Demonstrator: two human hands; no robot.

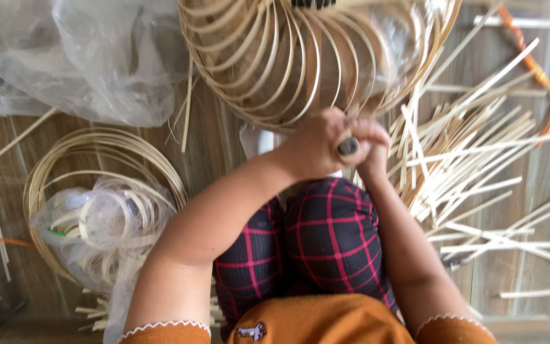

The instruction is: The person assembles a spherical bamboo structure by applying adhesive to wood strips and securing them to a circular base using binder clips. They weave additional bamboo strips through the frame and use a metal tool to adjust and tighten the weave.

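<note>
Both hands met at the lower rim of a bamboo frame (288, 57) above the knees. The left hand (319, 150) had its grip clenched on the frame's edge; the right hand (372, 148) pinched it alongside. Loose strips (479, 159) lay nearby on the floor.

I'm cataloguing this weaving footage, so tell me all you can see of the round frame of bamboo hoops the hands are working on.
The bamboo hoop frame is a rounded cage of many thin, pale tan strips bent into parallel curved hoops, with open gaps between them. Its top runs out of view. It sits above the person's knees, over the wooden floor. The left hand and right hand meet at its lower edge, fingers closed there. Loose bamboo strips lie at its right.
</note>
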